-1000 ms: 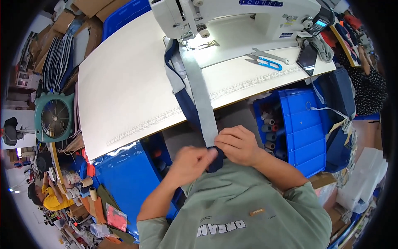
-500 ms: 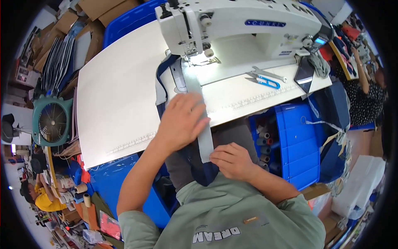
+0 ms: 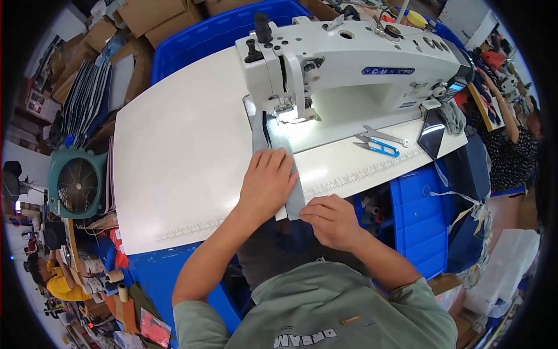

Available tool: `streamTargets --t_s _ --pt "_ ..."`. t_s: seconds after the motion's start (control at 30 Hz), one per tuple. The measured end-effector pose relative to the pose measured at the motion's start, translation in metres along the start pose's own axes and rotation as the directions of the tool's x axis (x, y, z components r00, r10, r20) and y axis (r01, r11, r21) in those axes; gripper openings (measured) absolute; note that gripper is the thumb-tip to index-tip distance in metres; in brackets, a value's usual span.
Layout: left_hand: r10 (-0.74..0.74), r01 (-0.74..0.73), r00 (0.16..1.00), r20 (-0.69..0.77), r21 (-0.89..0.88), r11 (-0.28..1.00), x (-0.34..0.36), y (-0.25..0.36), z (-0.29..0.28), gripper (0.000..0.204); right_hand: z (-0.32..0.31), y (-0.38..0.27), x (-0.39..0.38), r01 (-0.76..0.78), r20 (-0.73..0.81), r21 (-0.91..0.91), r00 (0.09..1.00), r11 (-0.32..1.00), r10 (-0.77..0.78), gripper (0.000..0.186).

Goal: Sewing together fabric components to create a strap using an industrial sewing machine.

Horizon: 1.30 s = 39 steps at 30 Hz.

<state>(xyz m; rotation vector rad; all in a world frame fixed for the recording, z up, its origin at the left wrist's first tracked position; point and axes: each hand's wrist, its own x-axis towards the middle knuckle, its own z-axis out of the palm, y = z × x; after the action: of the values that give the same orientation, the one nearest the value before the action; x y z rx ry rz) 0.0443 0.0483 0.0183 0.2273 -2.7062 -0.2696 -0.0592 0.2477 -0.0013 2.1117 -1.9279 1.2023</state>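
Note:
My left hand (image 3: 268,181) lies flat, fingers stretched, on a grey fabric strip (image 3: 296,200) in front of the sewing machine (image 3: 343,55). The strip runs from under the lit needle area to the table's front edge. At its near end my right hand (image 3: 332,221) pinches the strip's corner between thumb and fingers. A narrow dark edge of fabric (image 3: 268,131) shows beside the strip, between it and another grey piece (image 3: 258,134) to the left. The machine's head partly hides where the fabric passes under the presser foot.
Blue-handled thread snips (image 3: 381,148) and a wrench (image 3: 386,136) lie right of the strip on the white table (image 3: 174,145), near a dark phone (image 3: 431,134). Below are a blue bin lid (image 3: 421,215) and thread spools (image 3: 372,210). A green fan (image 3: 77,183) stands left.
My left hand has come down flat on the strip and shows less blur. The dark-blue fabric that looped out at the left and hung over my lap is mostly out of sight. The view has shifted.

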Motion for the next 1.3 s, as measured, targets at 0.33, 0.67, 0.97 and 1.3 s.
streamTargets --t_s 0.33,0.67,0.97,1.3 --pt "0.062 -0.059 0.998 0.020 -0.118 0.991 0.012 -0.026 -0.003 0.029 0.002 0.049 0.054 0.009 0.079 -0.099 0.997 0.995 -0.001 0.029" --pt "0.105 -0.110 0.993 -0.044 -0.119 0.987 0.015 -0.051 0.002 0.024 0.019 0.075 0.084 0.011 0.033 -0.194 0.999 0.981 -0.005 0.035" --pt "0.024 -0.044 0.989 -0.146 -0.135 0.990 0.035 -0.069 0.011 0.018 0.016 0.076 0.080 0.028 0.026 -0.215 0.999 0.976 -0.023 0.036" --pt "-0.110 0.098 0.990 -0.086 -0.131 0.987 0.065 -0.100 0.020 0.015 0.017 0.080 0.083 -0.018 0.020 -0.218 1.000 0.976 0.023 0.029"
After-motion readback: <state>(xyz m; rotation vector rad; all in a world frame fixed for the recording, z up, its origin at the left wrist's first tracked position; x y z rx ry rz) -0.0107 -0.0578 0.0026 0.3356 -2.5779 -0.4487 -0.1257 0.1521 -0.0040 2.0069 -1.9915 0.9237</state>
